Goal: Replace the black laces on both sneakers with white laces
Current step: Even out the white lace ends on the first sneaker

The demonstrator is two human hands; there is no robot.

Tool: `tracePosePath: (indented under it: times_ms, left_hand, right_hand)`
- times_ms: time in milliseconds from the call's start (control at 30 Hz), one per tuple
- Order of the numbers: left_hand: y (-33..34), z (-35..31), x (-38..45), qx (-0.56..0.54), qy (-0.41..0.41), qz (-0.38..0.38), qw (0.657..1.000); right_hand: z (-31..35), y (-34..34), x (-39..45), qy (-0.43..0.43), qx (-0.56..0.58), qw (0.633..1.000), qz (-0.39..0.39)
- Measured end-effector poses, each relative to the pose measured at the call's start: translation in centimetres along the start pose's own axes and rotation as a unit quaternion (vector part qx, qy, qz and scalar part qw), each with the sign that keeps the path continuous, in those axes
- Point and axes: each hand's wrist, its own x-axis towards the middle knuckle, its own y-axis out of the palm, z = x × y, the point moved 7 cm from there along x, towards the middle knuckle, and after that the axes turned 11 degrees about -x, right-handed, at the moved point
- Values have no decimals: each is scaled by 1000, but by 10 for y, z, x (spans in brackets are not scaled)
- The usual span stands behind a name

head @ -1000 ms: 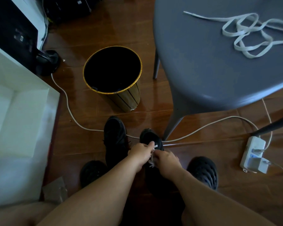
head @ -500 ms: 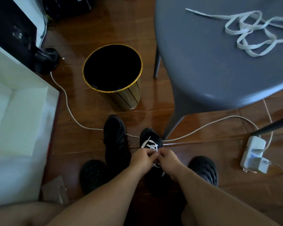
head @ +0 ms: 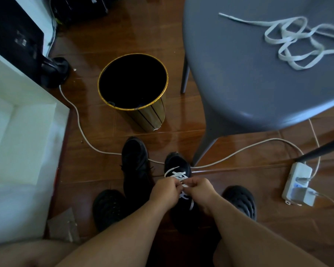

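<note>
Below, two sneakers (head: 137,166), two hands (head: 167,191), two white laces (head: 178,175)

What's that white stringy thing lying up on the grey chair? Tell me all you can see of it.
It is a loose white lace, flat like woven tape and probably fabric. It lies slack in several overlapping loops on the seat of the grey chair, toward the far right side. One end trails off to the left; the rest runs out of the picture at the right edge. Only the seat touches it; both hands are down at the sneakers.
</note>
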Motion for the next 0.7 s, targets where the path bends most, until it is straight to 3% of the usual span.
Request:
tracePosePath:
  times_ms: [67,133,200,333,400,500,600,700]
  left_hand:
    - [0,-3,-2,18,15,-9,1000]
    - [0,-3,-5,13,27,-17,999]
    - [-1,-1,-8,4,28,-27,999]
    - [-4,5,-13,-19,8,-45,999]
    - [-4,7,-14,-19,-12,-45,999]
    - [-1,9,-16,-29,-34,-33,998]
    - [-1,11,-16,-39,-51,-26,998]
    - [-5,13,-15,-37,-67,-28,997]
  right_hand:
    - [4,-3,0,-19,-103,994,-17]
    - [12,-4,-1,-56,-236,969,-40]
    - [16,-2,0,-90,-301,948,-54]
    - [13,-5,2,-80,-271,957,-60]
    - [7,-8,5,-43,-180,981,-63]
    - [3,-5,8,-6,-41,999,-5]
    - [4,-5,5,-26,-65,997,28]
    - [8,-10,0,-67,-198,978,-25]
